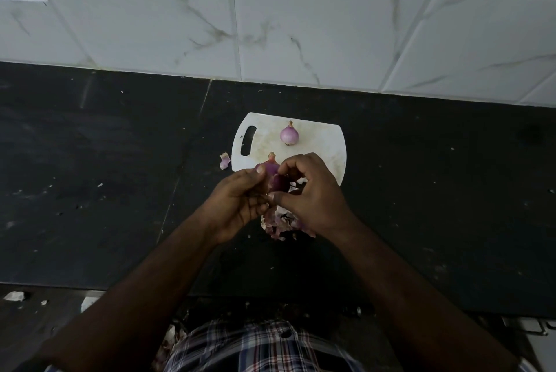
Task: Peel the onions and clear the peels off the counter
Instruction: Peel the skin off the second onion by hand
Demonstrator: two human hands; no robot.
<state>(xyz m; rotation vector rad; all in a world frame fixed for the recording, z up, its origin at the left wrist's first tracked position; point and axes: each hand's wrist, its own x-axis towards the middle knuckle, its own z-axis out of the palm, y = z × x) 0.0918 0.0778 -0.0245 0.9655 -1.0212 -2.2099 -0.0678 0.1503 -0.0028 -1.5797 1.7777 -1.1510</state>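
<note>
Loose peel scrap (pixel 224 160): one pale purple scrap is lying on the dark worktop (pixel 105 161), just beside the left edge of the white cutting board (pixel 325 146).
Left hand (pixel 240 200): you are cradling the red onion (pixel 275 179) with curled fingers, thumb tip pressing on its upper side near the stalk end.
Onion in hand: it is sitting between both hands, just above the near edge of the board, with dark skin showing on the lower half.
Right hand (pixel 310 191): you are curling the fingers over the onion and pinching at its skin with the thumb and fingertips.
Doing this step well: you are best turning the onion with the left hand while the right lifts skin from the root end, letting pieces drop straight onto the heap.
Peel heap (pixel 282 225): it is lying on the worktop under your hands, awaiting clearing.
Peeled onion (pixel 289 134): it is resting on the far part of the board, well apart from your hands.
Hard to make out: your hands are hiding most of the held onion, so how much skin is remaining is unclear.
</note>
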